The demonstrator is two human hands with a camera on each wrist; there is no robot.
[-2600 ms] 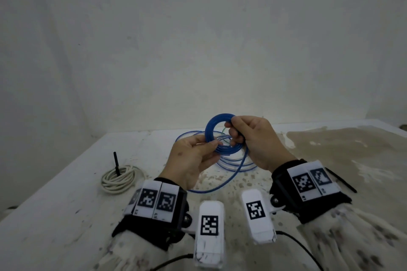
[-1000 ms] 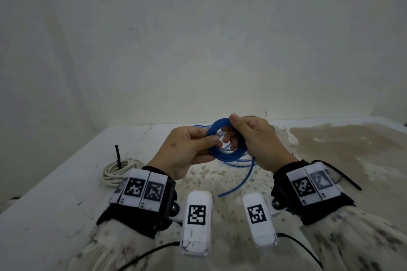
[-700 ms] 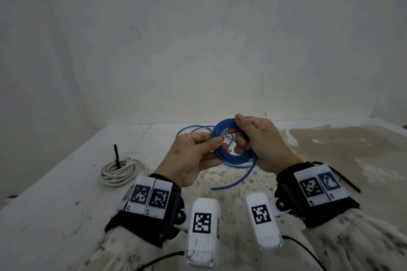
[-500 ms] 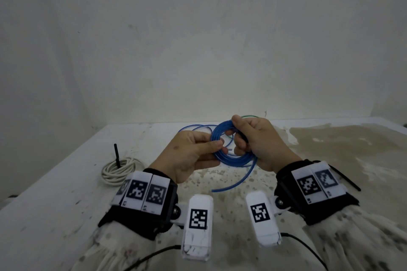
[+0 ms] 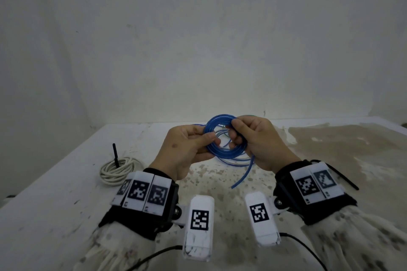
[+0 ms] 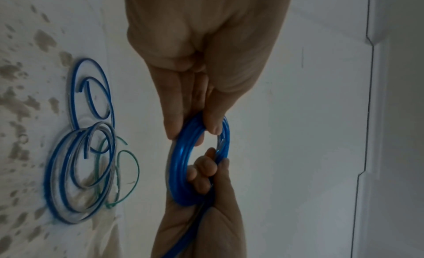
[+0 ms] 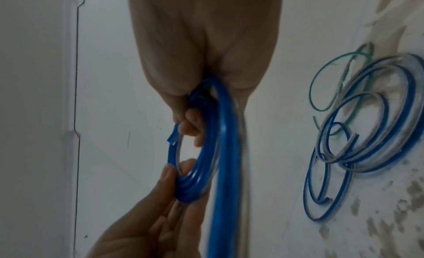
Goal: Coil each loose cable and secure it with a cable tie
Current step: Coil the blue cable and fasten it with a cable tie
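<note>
Scene: a person is coiling a blue cable (image 5: 224,138) above a stained white worktop (image 5: 55,215), both wrists carrying camera rigs.
Left hand: the left hand (image 5: 187,149) is pinching the near-left side of the coil, thumb on top and fingers curled beneath it.
Right hand: the right hand (image 5: 259,141) is gripping the opposite side, fingers hooked through the ring's opening and thumb pressing on the rim.
Cable: the coil is hanging between the two hands, clear of the worktop; its free tail (image 5: 243,174) is trailing down below the right hand.
Step in hand: judging by that short tail, the winding is nearing its end, and the coil is not yet tied.
Next move: the last length needs laying onto the ring while one hand is keeping the turns from springing apart; a black cable tie (image 5: 343,179) is lying just beyond the right wrist.
Elsewhere: a coiled white cable (image 5: 116,170), a black tie standing up from it, is sitting left of the left hand; more loose blue and green wires (image 6: 87,153) are lying beyond the hands.
</note>
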